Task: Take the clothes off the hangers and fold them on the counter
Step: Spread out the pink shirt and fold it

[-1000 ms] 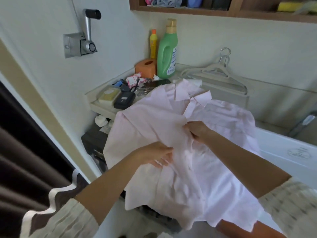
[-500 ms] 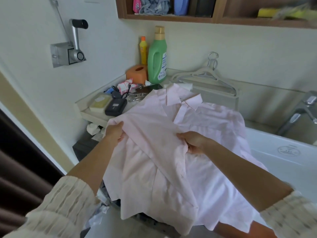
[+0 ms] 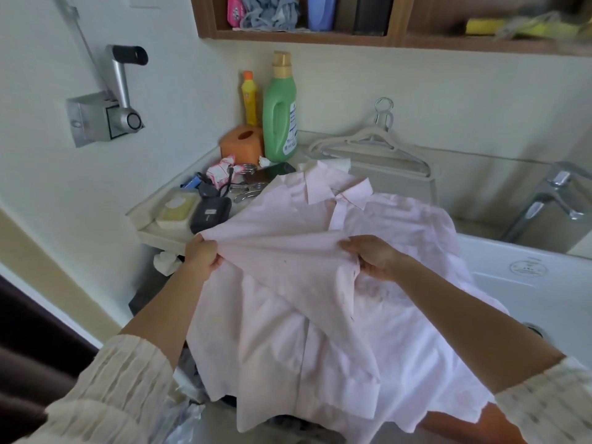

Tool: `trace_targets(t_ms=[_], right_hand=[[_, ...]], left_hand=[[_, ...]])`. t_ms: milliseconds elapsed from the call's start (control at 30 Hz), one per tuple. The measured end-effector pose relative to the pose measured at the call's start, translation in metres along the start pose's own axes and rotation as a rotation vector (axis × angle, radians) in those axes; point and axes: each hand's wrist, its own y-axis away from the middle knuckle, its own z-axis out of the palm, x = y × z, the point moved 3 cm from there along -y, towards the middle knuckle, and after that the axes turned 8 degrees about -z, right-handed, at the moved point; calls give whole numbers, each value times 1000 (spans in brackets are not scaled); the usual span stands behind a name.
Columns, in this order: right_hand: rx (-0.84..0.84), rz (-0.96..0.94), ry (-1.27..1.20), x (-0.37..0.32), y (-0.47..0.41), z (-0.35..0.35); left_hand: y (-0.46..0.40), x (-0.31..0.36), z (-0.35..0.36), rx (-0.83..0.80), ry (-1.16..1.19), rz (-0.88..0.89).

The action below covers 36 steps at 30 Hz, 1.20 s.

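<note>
A pale pink collared shirt (image 3: 288,315) lies spread over the counter edge, collar pointing away from me, its hem hanging down toward me. My left hand (image 3: 201,254) grips the shirt's left shoulder edge. At the front placket near the middle, my right hand (image 3: 371,256) pinches the fabric. The cloth is stretched taut between the two hands. Behind the shirt, bare white hangers (image 3: 371,145) lean against the wall.
The back left of the counter holds a green detergent bottle (image 3: 280,107), a yellow bottle (image 3: 250,99), an orange tissue holder (image 3: 243,144), a black case (image 3: 209,214) and small clutter. A white basin (image 3: 528,274) and faucet (image 3: 544,203) lie right. A wooden shelf (image 3: 384,40) hangs overhead.
My left hand moved from the shirt's middle out to its left shoulder edge and took hold there. The fabric is now pulled taut between both hands. The right hand stayed at the placket.
</note>
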Motion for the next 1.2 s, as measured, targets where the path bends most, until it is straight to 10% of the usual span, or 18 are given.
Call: trace_targets(t_ms=[300,533,1200], right_hand=[[-3,166,31,30,9,-2],[-5,63,-48,29,18,9],[-295,51,-3,10,46,2]], left_hand=[[33,-42,15,-138,189,-5],[136,-134,69,-631,-32,-242],[169,-63,35,-515,258,-77]])
